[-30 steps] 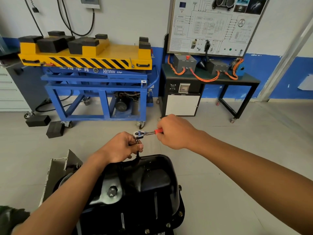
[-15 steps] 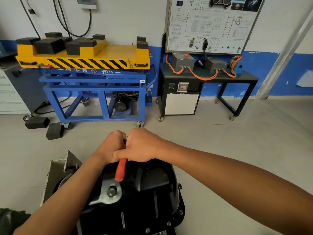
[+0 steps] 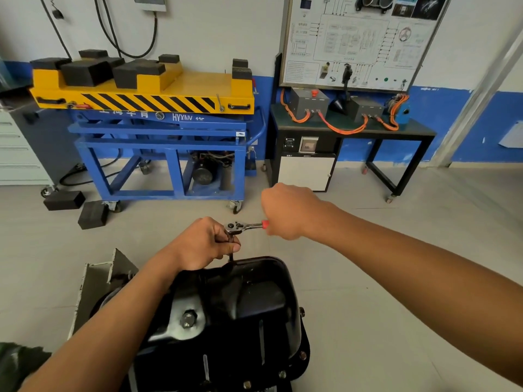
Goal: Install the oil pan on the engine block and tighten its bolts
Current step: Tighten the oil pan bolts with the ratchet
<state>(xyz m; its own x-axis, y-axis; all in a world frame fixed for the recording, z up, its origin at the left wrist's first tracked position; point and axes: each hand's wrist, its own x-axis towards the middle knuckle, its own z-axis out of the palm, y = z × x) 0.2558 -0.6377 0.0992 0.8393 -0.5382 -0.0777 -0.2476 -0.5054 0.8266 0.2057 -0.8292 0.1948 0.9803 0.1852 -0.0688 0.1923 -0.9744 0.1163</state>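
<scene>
Left hand (image 3: 206, 244) clamps the extension (image 3: 230, 255); right hand (image 3: 288, 210) grips the ratchet (image 3: 240, 227) handle at the far rim of the oil pan (image 3: 249, 306). A tilted extension may slip the socket, rounding the bolt.

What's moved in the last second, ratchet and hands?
The right hand swung the ratchet handle in over the oil pan, then back out to the right, gripping it throughout. The left hand kept steadying the ratchet head at the pan's far edge. The pan stayed put.
</scene>
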